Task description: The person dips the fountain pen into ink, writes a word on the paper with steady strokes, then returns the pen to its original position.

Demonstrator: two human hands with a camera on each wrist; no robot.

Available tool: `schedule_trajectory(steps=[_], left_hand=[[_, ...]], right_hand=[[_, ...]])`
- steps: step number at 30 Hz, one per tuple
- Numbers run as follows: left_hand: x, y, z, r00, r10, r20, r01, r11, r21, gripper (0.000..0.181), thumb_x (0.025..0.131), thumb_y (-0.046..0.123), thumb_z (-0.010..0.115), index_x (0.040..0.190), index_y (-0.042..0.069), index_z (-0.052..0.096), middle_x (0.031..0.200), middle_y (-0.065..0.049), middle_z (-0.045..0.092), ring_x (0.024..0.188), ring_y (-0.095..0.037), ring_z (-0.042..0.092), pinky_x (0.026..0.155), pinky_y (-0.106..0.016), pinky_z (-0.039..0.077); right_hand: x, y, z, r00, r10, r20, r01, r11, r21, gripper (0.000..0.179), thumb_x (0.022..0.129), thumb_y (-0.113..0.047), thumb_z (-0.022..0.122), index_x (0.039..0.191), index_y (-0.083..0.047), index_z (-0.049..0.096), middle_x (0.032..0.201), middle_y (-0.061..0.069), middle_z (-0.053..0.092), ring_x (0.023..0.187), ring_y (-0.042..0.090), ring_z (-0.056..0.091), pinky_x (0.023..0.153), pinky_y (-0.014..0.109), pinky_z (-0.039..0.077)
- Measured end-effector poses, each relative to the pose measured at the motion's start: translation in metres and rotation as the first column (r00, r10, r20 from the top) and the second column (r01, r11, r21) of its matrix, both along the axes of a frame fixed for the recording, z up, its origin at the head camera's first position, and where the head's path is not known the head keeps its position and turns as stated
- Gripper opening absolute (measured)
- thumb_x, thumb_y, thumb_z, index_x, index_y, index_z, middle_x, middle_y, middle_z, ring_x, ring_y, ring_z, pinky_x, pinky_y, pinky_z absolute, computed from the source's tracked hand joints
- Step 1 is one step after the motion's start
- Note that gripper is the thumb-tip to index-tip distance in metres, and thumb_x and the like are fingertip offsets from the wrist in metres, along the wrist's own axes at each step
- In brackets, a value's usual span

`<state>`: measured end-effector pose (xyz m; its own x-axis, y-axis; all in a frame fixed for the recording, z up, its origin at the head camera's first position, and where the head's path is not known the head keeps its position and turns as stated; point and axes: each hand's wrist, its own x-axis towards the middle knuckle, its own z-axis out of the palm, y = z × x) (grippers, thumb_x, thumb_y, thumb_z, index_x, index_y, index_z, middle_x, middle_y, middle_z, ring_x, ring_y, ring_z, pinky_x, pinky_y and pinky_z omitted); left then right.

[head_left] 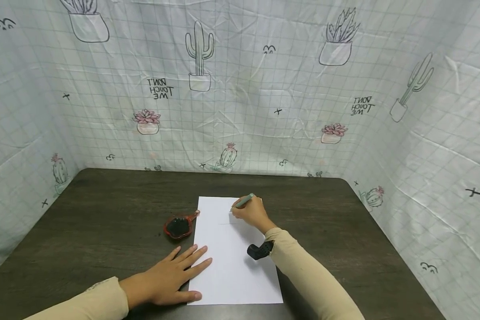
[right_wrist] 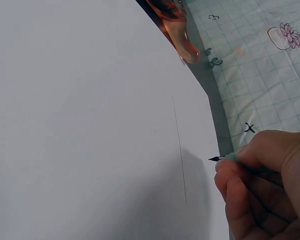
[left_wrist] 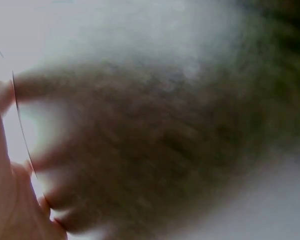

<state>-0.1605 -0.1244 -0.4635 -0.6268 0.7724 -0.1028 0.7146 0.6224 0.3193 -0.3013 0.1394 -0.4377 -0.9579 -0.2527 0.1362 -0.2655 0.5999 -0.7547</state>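
Across a dark, wood-grained table [head_left: 124,191], in the head view, with rounded far corners and pale cloth [head_left: 244,98] hanging behind and to both sides. Creased, finely gridded fabric, printed with potted cacti, pink succulents and mirrored lettering. On the table, a smooth, rectangular sheet of white paper [head_left: 232,280]. Just beside its left edge, a glossy red dish [head_left: 166,232], scalloped in outline, black within, with a handle [head_left: 194,215] reaching to the sheet. And here, fingers spread wide, the left hand [head_left: 174,273], flat across paper and table, gripping nothing. Over the sheet's upper right, the right hand [head_left: 253,214], fingers curled, pinching a slim grey-green pen [head_left: 246,200]; by that wrist, a black device [head_left: 260,250] and a cream sleeve [head_left: 312,271].

Now to the left wrist: mostly dark, soft blur against brightness, too smeared to read; fingers at the left edge only.

Over to the right wrist: matte white paper, one thin straight line [right_wrist: 180,150], a tiny dot [right_wrist: 155,131] near it. Thumb and fingers snug round the pen, dark pointed nib [right_wrist: 214,159] close to the paper; touching or not, impossible to tell. Up top, the handle again, rounded, shiny, orange-red, lapping over the sheet's edge.
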Motion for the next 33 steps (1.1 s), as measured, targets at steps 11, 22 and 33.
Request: schedule_trajectory(steps=[11,22,33], left_hand=[[-0.002,0.000,-0.007,0.999,-0.006,-0.037,0.006,1.000,0.007,0.074,0.093,0.068,0.033,0.155,0.031,0.016,0.162,-0.002,0.006,0.147,-0.030,0.011,0.106,-0.068,0.018],[0.002,0.001,0.006,1.000,0.005,0.005,-0.005,1.000,0.001,0.075,0.093,0.067,0.034,0.155,0.027,0.019,0.162,-0.004,0.008,0.147,-0.031,0.012,0.109,-0.066,0.016],[0.001,-0.001,0.001,1.000,0.007,0.004,-0.007,1.000,0.009,0.074,0.094,0.067,0.034,0.155,0.029,0.018,0.162,-0.004,0.007,0.147,-0.031,0.012,0.108,-0.067,0.015]], right_hand=[[-0.003,-0.004,-0.002,0.999,-0.043,-0.024,0.044,0.998,0.045,0.007,0.083,-0.006,0.068,0.080,-0.007,0.075,0.064,0.001,0.069,0.058,0.011,0.066,0.053,0.024,0.050],[-0.002,-0.004,-0.004,0.998,-0.042,-0.041,0.044,0.997,0.057,0.007,0.082,-0.006,0.069,0.077,-0.009,0.074,0.063,0.000,0.068,0.056,0.009,0.063,0.052,0.024,0.049],[0.002,-0.002,-0.009,0.999,-0.021,-0.033,0.022,0.999,0.030,0.007,0.083,-0.006,0.069,0.077,-0.007,0.074,0.065,0.001,0.068,0.056,0.009,0.062,0.052,0.024,0.048]])
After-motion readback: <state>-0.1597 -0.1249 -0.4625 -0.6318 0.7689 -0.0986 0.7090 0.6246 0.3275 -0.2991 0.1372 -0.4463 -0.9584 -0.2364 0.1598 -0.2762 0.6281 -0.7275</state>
